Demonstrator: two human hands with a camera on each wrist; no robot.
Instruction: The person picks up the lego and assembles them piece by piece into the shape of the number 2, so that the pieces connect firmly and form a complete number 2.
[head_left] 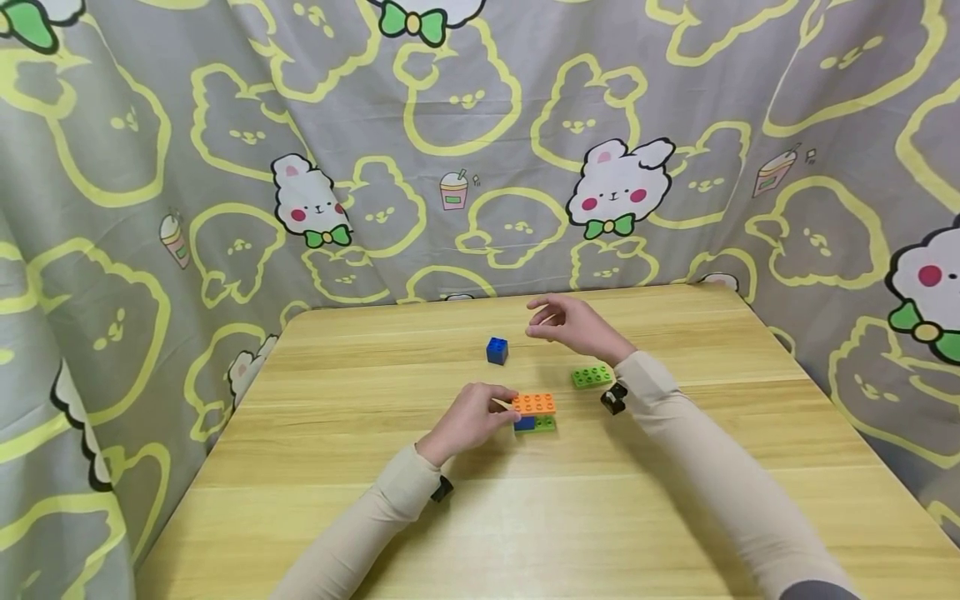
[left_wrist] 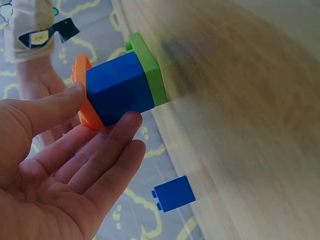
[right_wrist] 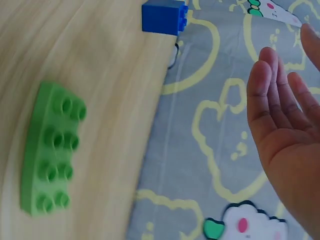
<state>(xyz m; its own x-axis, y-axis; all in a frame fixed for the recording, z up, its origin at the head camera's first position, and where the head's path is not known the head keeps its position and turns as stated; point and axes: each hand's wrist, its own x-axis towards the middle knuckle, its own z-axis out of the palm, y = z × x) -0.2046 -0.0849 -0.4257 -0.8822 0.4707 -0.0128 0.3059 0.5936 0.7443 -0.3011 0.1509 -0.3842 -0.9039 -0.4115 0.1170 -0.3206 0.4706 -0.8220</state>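
A small stack stands on the table: an orange toy brick point(head_left: 534, 404) on top, a blue brick point(left_wrist: 120, 90) under its left end, and a green brick point(left_wrist: 150, 70) at the bottom. My left hand point(head_left: 471, 417) holds the stack's left end, its thumb against the orange brick and fingertips by the blue one. Raised above the table beyond the stack, my right hand point(head_left: 573, 325) has loosely bent fingers and nothing in it. A loose blue brick point(head_left: 497, 351) stands left of that hand. Below the right wrist lies a loose green brick point(head_left: 592, 377), studs up.
The wooden table point(head_left: 337, 517) meets a patterned grey curtain point(head_left: 405, 225) at its back edge, and the curtain also hangs at both sides. Each wrist carries a small black device, such as the right one point(head_left: 613, 398).
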